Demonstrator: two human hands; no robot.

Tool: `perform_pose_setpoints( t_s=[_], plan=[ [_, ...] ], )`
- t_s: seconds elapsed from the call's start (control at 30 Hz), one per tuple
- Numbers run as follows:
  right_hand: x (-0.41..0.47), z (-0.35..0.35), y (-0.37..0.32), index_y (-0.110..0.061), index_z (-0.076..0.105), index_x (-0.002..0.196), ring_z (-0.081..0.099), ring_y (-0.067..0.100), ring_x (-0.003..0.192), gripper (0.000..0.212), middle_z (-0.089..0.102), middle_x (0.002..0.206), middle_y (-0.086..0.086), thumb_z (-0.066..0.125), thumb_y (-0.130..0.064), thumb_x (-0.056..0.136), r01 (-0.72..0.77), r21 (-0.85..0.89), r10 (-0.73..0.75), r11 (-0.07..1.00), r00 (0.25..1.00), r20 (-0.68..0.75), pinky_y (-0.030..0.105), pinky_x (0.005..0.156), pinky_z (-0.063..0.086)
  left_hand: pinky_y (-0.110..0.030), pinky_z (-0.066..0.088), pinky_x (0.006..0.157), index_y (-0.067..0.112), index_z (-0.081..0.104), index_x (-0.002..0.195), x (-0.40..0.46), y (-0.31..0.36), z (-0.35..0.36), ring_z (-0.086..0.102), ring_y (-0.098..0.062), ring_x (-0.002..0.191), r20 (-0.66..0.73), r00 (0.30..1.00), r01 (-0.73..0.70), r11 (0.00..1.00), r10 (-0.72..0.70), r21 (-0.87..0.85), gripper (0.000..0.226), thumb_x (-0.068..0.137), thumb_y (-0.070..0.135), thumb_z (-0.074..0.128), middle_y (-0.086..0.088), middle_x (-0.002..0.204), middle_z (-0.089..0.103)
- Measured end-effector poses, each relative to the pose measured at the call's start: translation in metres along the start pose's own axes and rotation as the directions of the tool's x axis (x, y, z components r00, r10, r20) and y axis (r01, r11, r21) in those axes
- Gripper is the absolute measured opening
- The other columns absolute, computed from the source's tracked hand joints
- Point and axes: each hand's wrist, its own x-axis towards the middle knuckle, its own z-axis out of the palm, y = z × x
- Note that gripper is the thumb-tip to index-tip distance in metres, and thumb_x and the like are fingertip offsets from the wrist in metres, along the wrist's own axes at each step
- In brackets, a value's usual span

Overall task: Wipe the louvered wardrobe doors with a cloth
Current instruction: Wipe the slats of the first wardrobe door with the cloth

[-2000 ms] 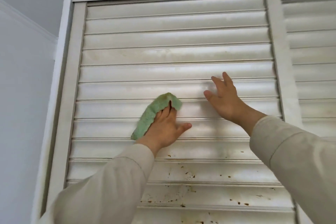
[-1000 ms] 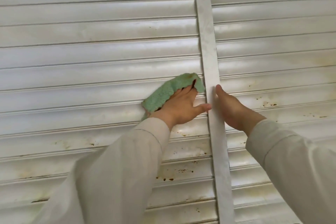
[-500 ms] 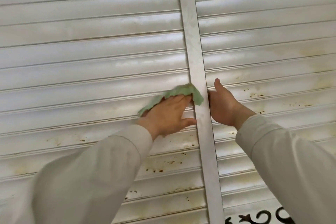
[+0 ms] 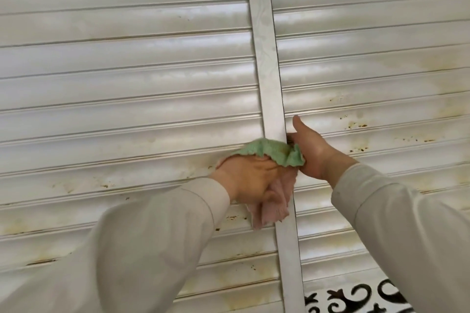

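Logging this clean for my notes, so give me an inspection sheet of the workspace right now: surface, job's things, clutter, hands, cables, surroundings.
Surface: louvered doors, white slats with brown specks and yellowish stains, mostly lower down; vertical frame strip between the panels.
Job's things: cloth, green on one side, pink on the other, bunched against the strip.
Clutter: nothing seen.
Hands: left hand grips the cloth; right hand holds the strip's edge, thumb up.
Cables: nothing seen.
Surroundings: black scroll pattern at lower right; light sleeves on both arms.

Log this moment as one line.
left hand: grips green-and-pink cloth | cloth: on white centre stile | right hand: grips stile edge
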Motion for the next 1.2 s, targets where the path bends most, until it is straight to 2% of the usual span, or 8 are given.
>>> perform_pose_setpoints(
  t_s=[0.1,0.2,0.5,0.7,0.83,0.9,1.03,1.2],
  plan=[
    [0.003,0.015,-0.014,-0.011,0.066,0.121,0.068,0.028,0.096,0.07,0.073,0.11,0.011,0.032,-0.068,0.097,0.095,-0.105,-0.109,0.99,0.985,-0.137,0.037,0.084,0.054,-0.035,0.025,0.115,0.02,0.034,0.148,0.003,-0.032,-0.015,0.034,-0.02,0.139,-0.155,0.972,0.16,0.982,-0.175,-0.103,0.069,0.096,0.066,0.038,-0.001,0.15,0.04],
    [0.003,0.027,-0.026,-0.016,0.067,0.115,0.068,0.023,0.097,0.058,0.072,0.106,0.004,0.041,-0.064,0.096,0.165,-0.185,-0.198,0.969,0.964,-0.18,0.036,0.087,0.052,-0.038,0.003,0.123,0.024,-0.005,0.16,0.002,-0.038,-0.018,0.001,-0.016,0.153,-0.169,0.92,0.331,0.933,-0.353,-0.144,0.089,0.094,0.07,0.033,0.005,0.167,-0.001],
    [0.013,0.052,-0.013,-0.013,0.055,0.106,0.051,0.027,0.094,0.053,0.057,0.103,0.005,0.039,-0.063,0.097,0.215,-0.367,-0.365,0.905,0.836,-0.41,0.031,0.084,0.038,-0.035,0.03,0.112,0.029,0.032,0.144,-0.058,-0.046,0.022,0.039,-0.016,0.135,-0.107,0.808,0.529,0.794,-0.579,-0.298,0.071,0.09,0.075,0.035,0.007,0.146,0.045],
    [0.012,0.055,-0.011,-0.006,0.054,0.13,0.052,0.027,0.105,0.068,0.057,0.113,0.007,0.035,-0.063,0.098,0.195,-0.377,-0.351,0.906,0.844,-0.406,0.03,0.087,0.034,-0.047,0.021,0.117,0.024,0.001,0.158,-0.146,-0.094,0.049,0.022,-0.028,0.147,0.028,0.381,0.808,0.318,-0.924,-0.496,0.091,0.09,0.075,0.035,-0.007,0.161,0.023],
    [0.014,0.055,-0.015,-0.005,0.046,0.141,0.048,0.031,0.129,0.075,0.053,0.14,0.01,0.03,-0.065,0.099,0.152,-0.386,-0.314,0.91,0.861,-0.4,0.033,0.098,0.033,-0.053,0.016,0.118,0.019,0.009,0.155,-0.133,-0.091,0.049,0.015,-0.031,0.146,-0.086,0.278,0.8,0.28,-0.957,-0.531,0.084,0.091,0.066,0.037,-0.011,0.155,0.023],
    [0.016,0.055,-0.016,-0.004,0.042,0.144,0.045,0.03,0.134,0.075,0.049,0.145,0.01,0.029,-0.064,0.1,0.142,-0.399,-0.311,0.906,0.863,-0.399,0.033,0.103,0.031,-0.053,0.02,0.116,0.022,0.014,0.154,-0.116,-0.073,0.041,0.021,-0.032,0.143,-0.116,0.35,0.772,0.356,-0.93,-0.526,0.078,0.09,0.062,0.03,-0.01,0.151,0.028],
    [0.015,0.053,-0.015,-0.003,0.042,0.143,0.045,0.031,0.133,0.076,0.049,0.144,0.012,0.029,-0.063,0.1,0.154,-0.404,-0.319,0.902,0.868,-0.381,0.03,0.095,0.03,-0.047,0.028,0.111,0.039,0.03,0.151,-0.076,-0.028,0.025,0.029,-0.029,0.137,-0.249,0.706,0.568,0.74,-0.664,-0.361,0.062,0.091,0.047,0.045,-0.004,0.15,0.032],
    [0.009,0.055,-0.015,-0.005,0.056,0.126,0.063,0.031,0.105,0.081,0.066,0.12,0.012,0.034,-0.073,0.089,0.186,-0.351,-0.313,0.918,0.883,-0.349,0.034,0.089,0.049,-0.035,0.035,0.109,0.037,0.066,0.118,-0.013,-0.01,-0.004,0.043,-0.029,0.13,-0.318,0.791,0.366,0.82,-0.523,-0.439,0.029,0.09,0.037,0.057,-0.004,0.129,0.054]
  ],
)
